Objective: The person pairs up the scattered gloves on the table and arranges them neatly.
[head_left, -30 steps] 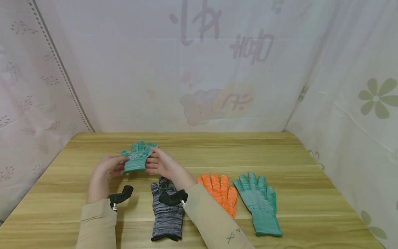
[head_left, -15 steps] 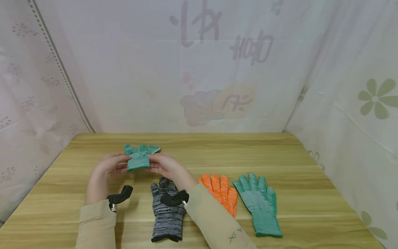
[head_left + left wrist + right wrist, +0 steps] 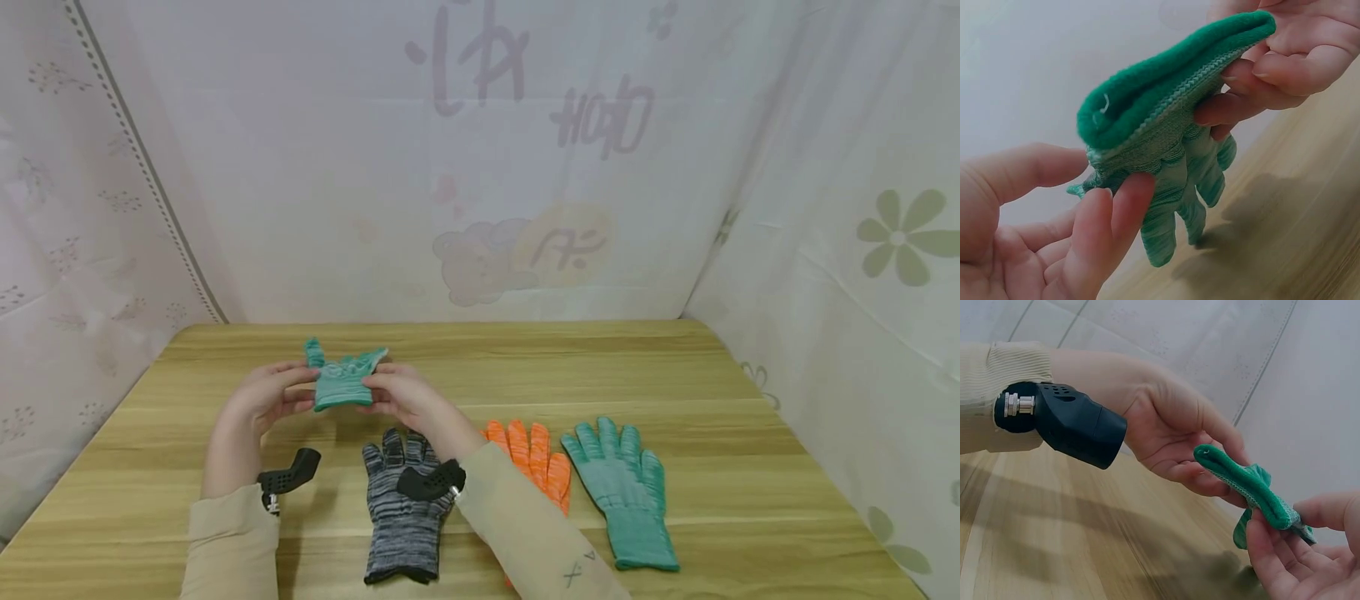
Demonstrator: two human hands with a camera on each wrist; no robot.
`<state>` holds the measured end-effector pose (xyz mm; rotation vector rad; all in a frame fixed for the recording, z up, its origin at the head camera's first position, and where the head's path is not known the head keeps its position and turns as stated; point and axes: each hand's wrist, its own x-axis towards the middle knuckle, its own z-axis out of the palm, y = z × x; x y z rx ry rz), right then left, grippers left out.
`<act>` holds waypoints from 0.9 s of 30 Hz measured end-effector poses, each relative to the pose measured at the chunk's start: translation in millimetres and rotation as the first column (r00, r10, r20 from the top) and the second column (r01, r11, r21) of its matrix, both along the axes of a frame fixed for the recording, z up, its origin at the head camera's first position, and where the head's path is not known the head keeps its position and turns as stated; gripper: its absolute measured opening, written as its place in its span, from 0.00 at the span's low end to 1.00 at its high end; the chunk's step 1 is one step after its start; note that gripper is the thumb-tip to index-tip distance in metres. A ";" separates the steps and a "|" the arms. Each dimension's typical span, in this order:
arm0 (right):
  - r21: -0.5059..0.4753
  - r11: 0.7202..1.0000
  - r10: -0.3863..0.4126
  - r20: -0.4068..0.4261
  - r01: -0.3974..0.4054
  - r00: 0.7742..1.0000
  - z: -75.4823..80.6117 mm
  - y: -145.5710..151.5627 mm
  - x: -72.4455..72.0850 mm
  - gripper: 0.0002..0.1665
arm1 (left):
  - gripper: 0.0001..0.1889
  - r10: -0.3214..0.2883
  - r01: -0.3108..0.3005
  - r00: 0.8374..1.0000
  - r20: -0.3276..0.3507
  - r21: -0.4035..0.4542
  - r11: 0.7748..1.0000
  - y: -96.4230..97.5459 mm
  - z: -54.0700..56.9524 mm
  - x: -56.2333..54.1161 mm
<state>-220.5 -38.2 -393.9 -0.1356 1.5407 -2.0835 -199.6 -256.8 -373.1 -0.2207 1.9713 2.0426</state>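
Observation:
A green knit glove (image 3: 343, 387) is held above the table toward the back left, its cuff facing me. My left hand (image 3: 270, 396) pinches its left side between thumb and fingers. On the opposite side my right hand (image 3: 405, 396) pinches the edge near the cuff. In the left wrist view the darker green cuff (image 3: 1172, 69) is nearly flat, with a narrow opening, and the glove's fingers (image 3: 1160, 240) hang down. The right wrist view shows both hands on the glove (image 3: 1247, 487), seen from its cuff end.
On the wooden table (image 3: 750, 500) lie a grey-black glove (image 3: 405, 525), an orange glove (image 3: 536, 454) partly under my right sleeve, and another green glove (image 3: 622, 492) to the right. Printed curtains (image 3: 337, 167) enclose the back and sides.
My right hand has shifted from the glove's finger side down to its edge near the cuff. The held glove has moved slightly right and tilted, its fingers now more foreshortened.

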 end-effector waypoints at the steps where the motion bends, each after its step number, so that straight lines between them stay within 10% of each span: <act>1: 0.005 1.000 0.000 -0.005 0.000 1.000 0.6 1.0 0.1 0.27 | 0.39 0.000 0.000 1.000 -0.002 0.001 1.000 0.8 1.0 0.5; 27: 0.048 0.999 -0.011 -0.118 0.016 0.993 18.2 34.4 11.5 0.30 | 0.42 -0.016 0.018 0.999 -0.046 0.042 0.999 28.3 20.3 5.3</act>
